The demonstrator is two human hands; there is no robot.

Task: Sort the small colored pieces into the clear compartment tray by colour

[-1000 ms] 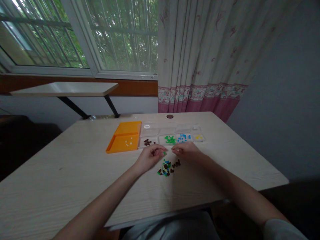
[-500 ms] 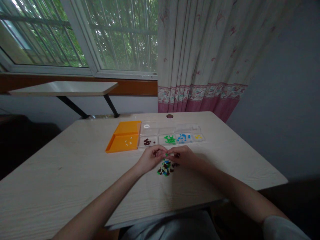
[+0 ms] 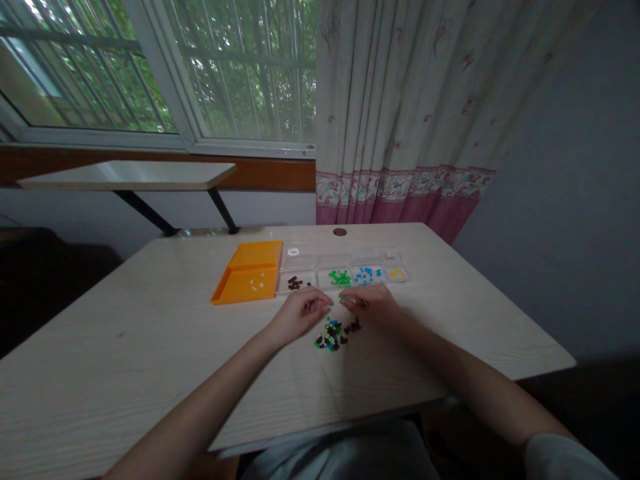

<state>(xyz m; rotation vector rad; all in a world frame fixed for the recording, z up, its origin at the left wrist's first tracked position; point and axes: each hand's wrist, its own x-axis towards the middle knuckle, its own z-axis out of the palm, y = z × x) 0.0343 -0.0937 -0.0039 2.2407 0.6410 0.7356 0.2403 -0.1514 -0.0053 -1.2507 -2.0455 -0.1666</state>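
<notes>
Above the table, just behind the mixed pile, my right hand (image 3: 375,305) pinches a small green block (image 3: 341,297) between thumb and fingertips. A dark patch shows under its curled fingers, too small to name. Facing it from the left, my left hand (image 3: 299,315) has its fingers curled and the thumb near the fingertips; what it holds, if anything, I cannot make out. A narrow gap separates the two hands. Below them lies a pile of small mixed blocks (image 3: 329,335) in brown, green, blue and whitish colours, with several loose brown blocks (image 3: 353,327) at its right.
Beyond my hands lies an open orange case (image 3: 245,290) with several white pieces. To its right, clear compartment boxes (image 3: 320,269) hold brown blocks (image 3: 295,284), green blocks (image 3: 340,278), blue blocks (image 3: 367,275) and yellow blocks (image 3: 397,273). A raised shelf (image 3: 130,175) stands at the back left.
My hands, which met at the green block, have moved apart. The green block has gone slightly up and right with my right hand.
</notes>
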